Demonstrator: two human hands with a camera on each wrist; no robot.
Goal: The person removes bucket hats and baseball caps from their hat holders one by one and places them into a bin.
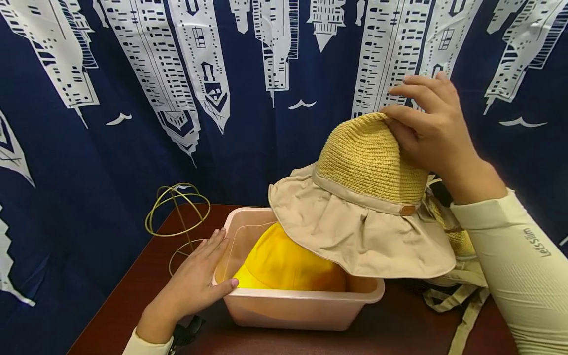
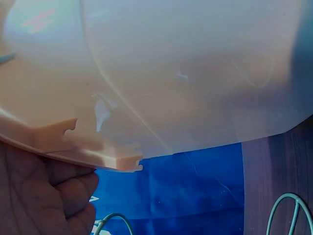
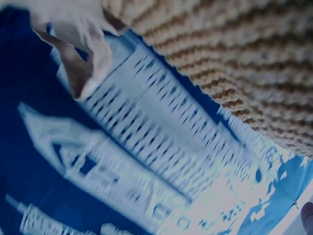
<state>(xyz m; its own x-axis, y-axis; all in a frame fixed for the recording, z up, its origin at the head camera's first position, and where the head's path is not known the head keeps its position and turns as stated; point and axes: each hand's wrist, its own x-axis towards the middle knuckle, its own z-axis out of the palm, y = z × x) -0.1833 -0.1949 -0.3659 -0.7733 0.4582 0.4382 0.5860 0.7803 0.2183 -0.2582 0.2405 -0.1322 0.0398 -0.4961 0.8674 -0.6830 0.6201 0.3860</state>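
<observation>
As a right hand [image 1: 432, 125] pinches the peak of a ruffle-brimmed straw sun hat [image 1: 370, 162] between thumb and forefinger, other fingers raised, a left hand [image 1: 195, 276] rests with fingers nearly straight along the rim of a pink plastic bin [image 1: 297, 310], its thumb on the near edge, in the head view. The hat hangs above the bin's right side, partly covering a yellow cap [image 1: 288, 261] inside; a wire stand [image 1: 168, 235] is at left. The step in hand appears to be moving the hat by its crown; the next move would call for a sure pinch, the floppy brim kept clear of the cap. From the left wrist, palm and fingers meet the bin's rim. From the right wrist, ribbed weave fills one corner; the pinch itself cannot be seen.
</observation>
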